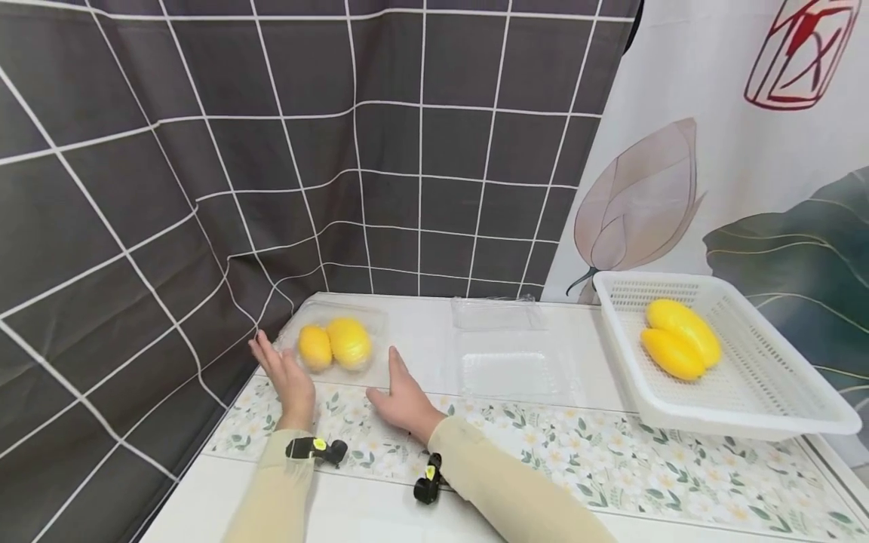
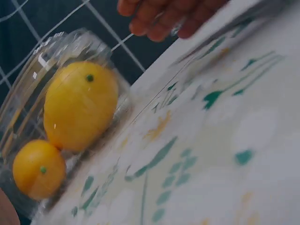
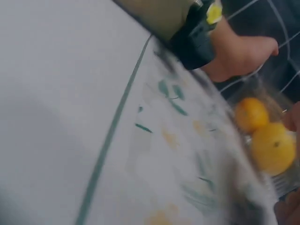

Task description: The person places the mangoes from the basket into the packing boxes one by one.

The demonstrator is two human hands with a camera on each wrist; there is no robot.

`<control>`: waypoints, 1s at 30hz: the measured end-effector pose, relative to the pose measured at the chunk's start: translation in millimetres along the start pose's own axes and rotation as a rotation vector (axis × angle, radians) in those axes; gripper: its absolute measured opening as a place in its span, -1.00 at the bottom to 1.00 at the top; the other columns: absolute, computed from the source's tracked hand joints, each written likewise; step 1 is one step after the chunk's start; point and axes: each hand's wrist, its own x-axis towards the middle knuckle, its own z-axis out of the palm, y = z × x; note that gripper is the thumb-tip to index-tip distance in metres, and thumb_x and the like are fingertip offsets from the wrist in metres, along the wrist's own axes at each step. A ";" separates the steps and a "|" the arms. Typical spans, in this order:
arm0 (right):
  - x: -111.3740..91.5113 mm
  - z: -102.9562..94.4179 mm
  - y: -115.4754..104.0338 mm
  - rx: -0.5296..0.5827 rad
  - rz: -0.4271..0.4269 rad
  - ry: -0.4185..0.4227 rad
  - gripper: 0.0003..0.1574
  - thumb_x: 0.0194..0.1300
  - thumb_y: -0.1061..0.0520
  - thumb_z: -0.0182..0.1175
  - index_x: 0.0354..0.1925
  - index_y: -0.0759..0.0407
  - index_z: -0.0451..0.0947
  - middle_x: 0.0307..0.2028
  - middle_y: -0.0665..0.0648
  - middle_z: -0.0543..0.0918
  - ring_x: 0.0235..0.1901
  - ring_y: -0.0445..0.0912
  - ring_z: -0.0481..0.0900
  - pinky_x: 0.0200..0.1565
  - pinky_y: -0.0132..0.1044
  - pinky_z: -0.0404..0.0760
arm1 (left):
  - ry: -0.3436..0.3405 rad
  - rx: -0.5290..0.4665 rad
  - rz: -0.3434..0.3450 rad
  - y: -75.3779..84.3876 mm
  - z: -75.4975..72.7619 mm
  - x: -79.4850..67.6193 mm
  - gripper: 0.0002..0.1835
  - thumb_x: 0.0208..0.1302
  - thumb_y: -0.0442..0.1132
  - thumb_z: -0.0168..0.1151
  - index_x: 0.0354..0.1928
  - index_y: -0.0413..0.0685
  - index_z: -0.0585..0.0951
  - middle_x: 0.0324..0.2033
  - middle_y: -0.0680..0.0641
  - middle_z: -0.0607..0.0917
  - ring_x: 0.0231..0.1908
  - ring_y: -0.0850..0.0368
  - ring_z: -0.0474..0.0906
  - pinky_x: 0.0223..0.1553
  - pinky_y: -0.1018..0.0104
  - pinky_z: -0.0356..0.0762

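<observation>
A clear plastic box (image 1: 376, 320) at the back left contains two round yellow-orange fruits with small green stem marks. The smaller fruit (image 1: 315, 348) sits left of the larger fruit (image 1: 349, 343). My left hand (image 1: 288, 381) is at the box's left side, fingers extended and palm facing inward. Just off the box's front right corner, my right hand (image 1: 406, 396) has its fingers straight and thumb spread. Neither hand holds anything. In the left wrist view, the right hand's fingers (image 2: 173, 16) appear beyond the box.
Another clear plastic box (image 1: 505, 373), its lid raised, stands mid-table. A white perforated basket (image 1: 753, 418) at the right contains two long yellow fruits (image 1: 679, 339). A floral strip (image 1: 557, 445) crosses the white table, and a dark checked curtain (image 1: 455, 211) hangs behind and at the left.
</observation>
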 end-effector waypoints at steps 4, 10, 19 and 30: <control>-15.5 -39.4 -2.0 -0.007 -0.064 0.003 0.01 0.27 -0.20 0.04 0.44 0.05 -0.25 0.40 0.11 -0.03 0.33 0.00 0.05 0.28 -0.12 0.13 | -0.016 -0.071 0.294 31.7 10.2 -12.7 -0.33 0.21 -0.45 -0.18 0.40 -0.14 0.03 0.40 -0.18 -0.18 0.38 0.05 -0.30 0.34 0.27 -0.31; -31.5 -113.2 13.1 0.032 -0.200 0.186 -0.17 0.30 -0.07 0.07 0.41 -0.01 -0.04 0.34 0.05 0.17 0.19 0.09 0.31 0.11 -0.06 0.40 | -0.172 -0.195 0.498 90.6 32.7 -43.0 -0.31 0.04 -0.55 -0.20 0.32 -0.40 0.06 0.36 -0.31 -0.07 0.35 -0.22 -0.19 0.35 0.16 -0.25; -60.2 -195.7 76.9 -0.142 -0.088 0.436 -0.26 0.30 0.01 0.07 0.36 0.13 0.11 0.31 0.21 0.22 0.29 0.12 0.14 0.26 0.04 0.11 | -0.485 -0.183 0.378 82.1 81.7 -97.3 -0.34 0.13 -0.55 -0.16 0.35 -0.16 0.13 0.39 -0.04 -0.01 0.36 0.00 -0.12 0.32 -0.03 -0.17; -80.8 -227.6 152.2 0.355 0.298 0.396 -0.14 0.39 -0.15 -0.11 0.43 0.13 -0.22 0.41 0.13 -0.04 0.37 0.01 -0.08 0.33 -0.10 -0.01 | -0.924 -0.234 -0.074 64.0 121.9 -151.1 -0.40 0.41 -0.03 -0.37 0.43 0.12 -0.15 0.41 -0.01 -0.15 0.38 0.02 -0.22 0.32 -0.02 -0.19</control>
